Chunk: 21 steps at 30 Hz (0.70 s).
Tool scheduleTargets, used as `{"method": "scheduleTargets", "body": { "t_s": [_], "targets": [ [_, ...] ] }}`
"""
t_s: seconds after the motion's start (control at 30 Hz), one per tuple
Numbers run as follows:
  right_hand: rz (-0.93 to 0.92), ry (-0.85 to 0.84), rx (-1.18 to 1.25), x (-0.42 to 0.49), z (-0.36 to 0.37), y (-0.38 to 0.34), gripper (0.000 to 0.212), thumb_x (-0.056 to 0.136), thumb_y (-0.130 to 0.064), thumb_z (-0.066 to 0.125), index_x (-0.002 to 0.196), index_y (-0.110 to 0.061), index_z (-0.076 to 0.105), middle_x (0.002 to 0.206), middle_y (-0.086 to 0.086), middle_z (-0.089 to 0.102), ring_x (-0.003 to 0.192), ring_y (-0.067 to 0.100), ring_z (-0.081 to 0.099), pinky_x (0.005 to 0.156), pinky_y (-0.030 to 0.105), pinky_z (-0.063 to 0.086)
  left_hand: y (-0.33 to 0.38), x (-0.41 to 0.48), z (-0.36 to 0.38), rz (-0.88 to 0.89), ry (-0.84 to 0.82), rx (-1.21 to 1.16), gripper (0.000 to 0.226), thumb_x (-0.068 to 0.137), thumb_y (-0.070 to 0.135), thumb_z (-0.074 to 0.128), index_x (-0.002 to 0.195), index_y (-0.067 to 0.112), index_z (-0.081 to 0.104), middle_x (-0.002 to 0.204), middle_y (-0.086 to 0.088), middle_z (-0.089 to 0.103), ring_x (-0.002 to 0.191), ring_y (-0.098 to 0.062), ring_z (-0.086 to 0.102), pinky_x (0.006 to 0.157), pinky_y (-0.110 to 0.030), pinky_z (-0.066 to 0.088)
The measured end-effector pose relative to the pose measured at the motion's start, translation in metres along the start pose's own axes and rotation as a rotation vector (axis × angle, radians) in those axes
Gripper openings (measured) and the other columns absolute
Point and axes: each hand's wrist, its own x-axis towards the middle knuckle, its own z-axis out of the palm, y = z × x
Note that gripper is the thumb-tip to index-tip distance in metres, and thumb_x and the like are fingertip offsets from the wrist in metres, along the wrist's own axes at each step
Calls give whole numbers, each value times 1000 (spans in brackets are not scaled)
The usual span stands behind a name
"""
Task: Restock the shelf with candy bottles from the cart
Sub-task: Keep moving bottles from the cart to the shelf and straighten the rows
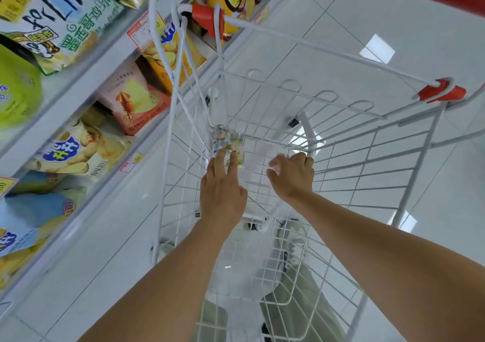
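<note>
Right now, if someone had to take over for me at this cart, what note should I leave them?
Left hand: reaching down into the white wire cart, fingers on the nearer candy bottle; no closed grip visible yet.
Right hand: also down in the cart, curled around something small; blur hides what it is.
Bottles: two stand side by side at the far end of the cart floor, the second bottle just right of the first.
Shelf on the left shows snack bags and boxes; no candy bottles visible there.
Done: nothing that shows. Left: lift both bottles out and shelve them.
</note>
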Motion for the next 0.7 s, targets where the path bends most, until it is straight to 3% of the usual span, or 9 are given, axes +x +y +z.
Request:
{"method": "scheduleTargets", "body": {
  "t_s": [0.1, 0.17, 0.27, 0.4, 0.6, 0.7],
  "targets": [
    [-130, 103, 243, 8, 4, -15, 31, 96, -33, 54, 126, -26, 60, 130, 10, 46, 125, 28, 36, 104, 36, 29, 1, 1, 1, -9, 26, -68, 69, 94, 19, 50, 153, 19, 15, 158, -5, 3, 143, -26, 19, 112, -38, 31],
    [-180, -89, 465, 16, 8, -31, 34, 99, -36, 48, 132, -31, 56, 135, 9, 50, 131, 28, 36, 110, 40, 27, -1, 0, 2, -12, 45, -111, 69, 93, 18, 53, 152, 20, 18, 158, -5, 3, 140, -27, 28, 109, -38, 35],
    [-81, -392, 698, 24, 12, -50, 42, 100, -50, 36, 138, -37, 50, 146, 2, 47, 140, 27, 31, 117, 51, 22, -4, -2, 4, -3, 48, -156, 72, 93, 16, 55, 153, 22, 17, 159, -4, -2, 139, -28, 31, 107, -40, 39],
    [52, -466, 778, 26, 7, -47, 46, 95, -62, 37, 133, -44, 54, 150, 0, 40, 141, 23, 33, 117, 50, 23, -5, -2, 3, -15, 41, -198, 69, 95, 14, 53, 153, 23, 17, 160, -2, -7, 139, -28, 30, 108, -40, 38],
    [-28, -337, 825, 23, -9, -31, 40, 103, -39, 37, 137, -26, 54, 141, -4, 52, 133, 15, 43, 105, 28, 31, -2, 0, -1, -43, 36, -236, 63, 95, 15, 51, 151, 24, 23, 159, -3, -1, 137, -30, 32, 108, -41, 38],
    [15, -475, 843, 28, -9, -47, 43, 103, -48, 33, 139, -32, 50, 149, -3, 42, 137, 18, 37, 113, 37, 28, -2, 2, -2, -86, 10, -253, 62, 97, 15, 50, 151, 26, 23, 159, -9, -1, 139, -31, 30, 111, -41, 36]
  ]
}}
